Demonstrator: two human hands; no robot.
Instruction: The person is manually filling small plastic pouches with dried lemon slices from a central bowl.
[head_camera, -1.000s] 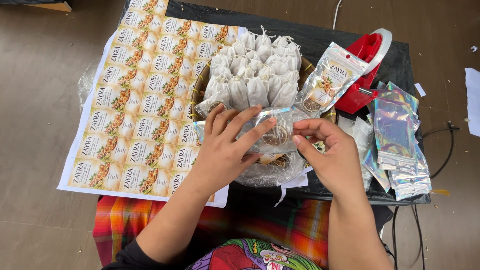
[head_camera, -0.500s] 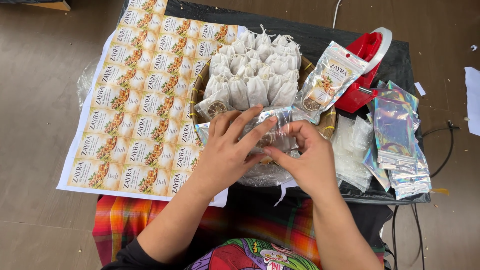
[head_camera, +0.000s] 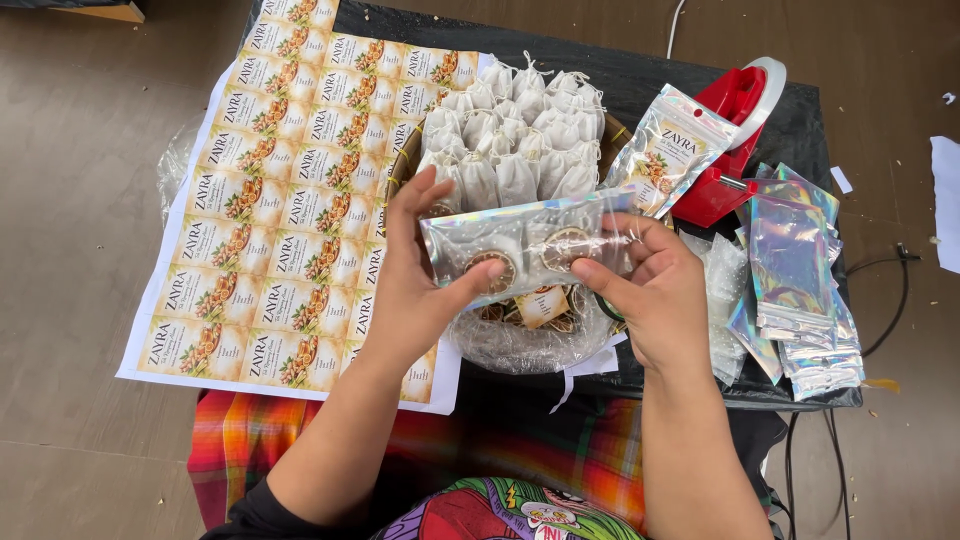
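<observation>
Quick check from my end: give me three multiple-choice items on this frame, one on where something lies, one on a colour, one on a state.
1. Where does the sheet of printed labels lie relative to the basket of white sachets?
A. to its left in the picture
B. to its right in the picture
C. on top of it

2. What colour is the tape dispenser?
A. blue
B. red
C. green

3. How is the clear pouch held?
A. by the left hand alone
B. lying loose on the table
C. between both hands, the right hand too

Answers: 1 A, the sheet covers the picture's left side. 2 B, its body is red. 3 C, fingers of each hand pinch one end.
</observation>
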